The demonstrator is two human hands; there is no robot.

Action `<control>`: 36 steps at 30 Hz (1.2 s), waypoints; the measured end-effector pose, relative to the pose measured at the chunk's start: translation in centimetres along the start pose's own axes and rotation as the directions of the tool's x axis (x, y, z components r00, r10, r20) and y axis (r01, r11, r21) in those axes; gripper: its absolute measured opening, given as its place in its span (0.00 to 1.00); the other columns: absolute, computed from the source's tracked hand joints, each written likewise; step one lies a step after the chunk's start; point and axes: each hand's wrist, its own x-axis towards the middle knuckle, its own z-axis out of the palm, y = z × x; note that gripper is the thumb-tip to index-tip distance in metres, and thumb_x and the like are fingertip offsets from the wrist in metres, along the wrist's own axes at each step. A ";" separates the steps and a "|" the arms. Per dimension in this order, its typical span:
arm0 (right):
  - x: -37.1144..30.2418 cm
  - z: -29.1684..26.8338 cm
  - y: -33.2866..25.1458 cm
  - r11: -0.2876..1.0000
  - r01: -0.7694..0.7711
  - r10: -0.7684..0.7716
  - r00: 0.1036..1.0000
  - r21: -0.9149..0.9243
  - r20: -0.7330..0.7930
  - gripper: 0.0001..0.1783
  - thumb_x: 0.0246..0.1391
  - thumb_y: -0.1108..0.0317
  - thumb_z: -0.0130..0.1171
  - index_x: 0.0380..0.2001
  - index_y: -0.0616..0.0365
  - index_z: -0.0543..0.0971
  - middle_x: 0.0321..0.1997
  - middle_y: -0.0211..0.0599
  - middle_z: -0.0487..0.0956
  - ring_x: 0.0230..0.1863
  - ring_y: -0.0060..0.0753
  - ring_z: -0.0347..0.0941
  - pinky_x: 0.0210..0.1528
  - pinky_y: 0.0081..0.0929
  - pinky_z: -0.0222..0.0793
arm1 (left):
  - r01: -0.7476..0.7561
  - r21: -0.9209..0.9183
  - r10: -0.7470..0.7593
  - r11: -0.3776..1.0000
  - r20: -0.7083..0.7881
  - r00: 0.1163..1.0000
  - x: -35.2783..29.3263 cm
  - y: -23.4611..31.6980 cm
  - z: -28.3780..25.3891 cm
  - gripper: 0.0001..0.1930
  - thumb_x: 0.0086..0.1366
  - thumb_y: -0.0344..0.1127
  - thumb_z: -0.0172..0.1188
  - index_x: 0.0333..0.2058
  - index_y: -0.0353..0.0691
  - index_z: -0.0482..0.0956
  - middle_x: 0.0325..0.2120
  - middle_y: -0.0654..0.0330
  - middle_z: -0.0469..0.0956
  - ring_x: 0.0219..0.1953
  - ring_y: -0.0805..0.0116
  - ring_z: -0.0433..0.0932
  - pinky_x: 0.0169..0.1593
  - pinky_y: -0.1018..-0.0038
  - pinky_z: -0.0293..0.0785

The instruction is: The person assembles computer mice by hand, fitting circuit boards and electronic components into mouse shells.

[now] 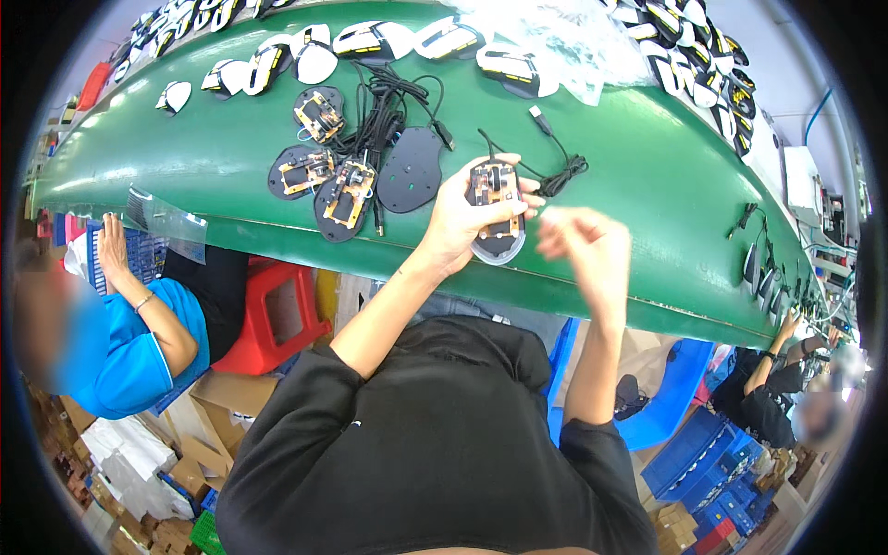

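My left hand (451, 227) grips an uncovered computer mouse (497, 190) above the near edge of the green table. Its orange circuit board and scroll wheel show on a black base, with a pale translucent rim at the near end. A black cable (562, 174) runs from its far end to a loose coil with a USB plug (538, 117). Just right of the mouse is my right hand (594, 254), fingers bent and smeared by motion; whether anything is in them cannot be made out.
Several uncovered mice (345, 199) lie left beside a black base plate (412, 171) and tangled cables (379, 111). White-and-black mouse shells (370, 42) line the far side, near clear plastic bags (583, 46). A co-worker (148, 342) sits left near a red stool (273, 319); others work far right.
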 end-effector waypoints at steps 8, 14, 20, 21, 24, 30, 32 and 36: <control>21.5 2.4 -2.2 0.135 0.592 -0.597 0.689 -0.795 0.411 0.29 0.50 0.66 0.65 0.56 0.54 0.71 0.52 0.46 0.76 0.54 0.47 0.72 0.54 0.38 0.67 | 0.035 -0.071 -0.034 0.997 0.015 0.999 -0.9 -0.2 -0.8 0.29 0.56 0.23 0.66 0.56 0.32 0.66 0.44 0.47 0.78 0.45 0.58 0.80 0.50 0.65 0.80; 19.8 2.5 -3.2 0.101 0.706 -0.681 0.563 -0.701 0.469 0.32 0.54 0.60 0.63 0.61 0.51 0.66 0.55 0.46 0.75 0.57 0.48 0.70 0.58 0.38 0.64 | 0.116 -0.309 -0.114 0.944 0.025 0.993 -1.3 1.4 -1.2 0.26 0.67 0.42 0.39 0.56 0.28 0.66 0.44 0.41 0.76 0.47 0.51 0.78 0.54 0.58 0.75; 5.4 3.0 -6.2 0.859 0.447 -0.490 0.860 -0.248 -0.146 0.25 0.56 0.64 0.62 0.57 0.56 0.74 0.50 0.44 0.80 0.51 0.39 0.78 0.53 0.32 0.70 | 0.102 -0.358 -0.110 0.928 -0.002 0.994 -0.9 1.5 -1.0 0.26 0.70 0.43 0.36 0.59 0.30 0.65 0.47 0.42 0.76 0.50 0.54 0.76 0.53 0.59 0.76; 3.8 3.2 -4.4 0.817 0.502 -0.553 0.822 -0.284 -0.139 0.23 0.56 0.64 0.62 0.56 0.54 0.76 0.50 0.43 0.81 0.51 0.37 0.78 0.52 0.30 0.71 | 0.084 -0.332 -0.112 0.940 -0.066 0.991 -0.8 1.2 -0.8 0.25 0.72 0.42 0.36 0.58 0.31 0.66 0.47 0.44 0.76 0.50 0.55 0.76 0.51 0.59 0.77; -0.2 5.4 -2.1 0.686 0.520 -0.613 0.790 -0.509 -0.020 0.24 0.55 0.65 0.62 0.56 0.51 0.76 0.52 0.42 0.80 0.53 0.37 0.77 0.53 0.29 0.72 | 0.056 -0.318 -0.094 0.946 -0.107 0.990 -0.6 0.1 -0.4 0.24 0.74 0.46 0.38 0.58 0.34 0.67 0.48 0.51 0.76 0.50 0.61 0.76 0.54 0.64 0.74; -1.2 6.1 -0.1 0.647 0.475 -0.642 0.761 -0.597 -0.091 0.28 0.49 0.66 0.66 0.57 0.51 0.75 0.54 0.42 0.77 0.42 0.43 0.77 0.45 0.34 0.73 | 0.009 -0.281 -0.025 0.960 -0.056 0.998 -0.8 -0.3 1.6 0.25 0.74 0.51 0.40 0.59 0.39 0.67 0.50 0.62 0.74 0.50 0.71 0.74 0.58 0.70 0.69; -2.0 6.1 1.3 0.493 0.472 -0.660 0.750 -0.731 0.039 0.33 0.46 0.66 0.68 0.58 0.57 0.73 0.60 0.46 0.72 0.44 0.44 0.76 0.47 0.34 0.72 | -0.069 0.031 0.071 0.997 -0.043 0.997 -0.9 -1.0 1.6 0.26 0.73 0.46 0.47 0.63 0.38 0.62 0.50 0.61 0.73 0.50 0.72 0.74 0.55 0.73 0.71; -2.1 5.2 1.3 0.883 0.466 -0.469 0.867 -0.060 -0.169 0.35 0.47 0.71 0.69 0.59 0.67 0.70 0.63 0.48 0.70 0.54 0.35 0.74 0.55 0.31 0.71 | -0.031 -0.092 0.033 0.995 0.015 0.999 -1.4 -0.3 1.2 0.30 0.67 0.36 0.51 0.64 0.30 0.56 0.59 0.48 0.68 0.59 0.60 0.69 0.63 0.65 0.65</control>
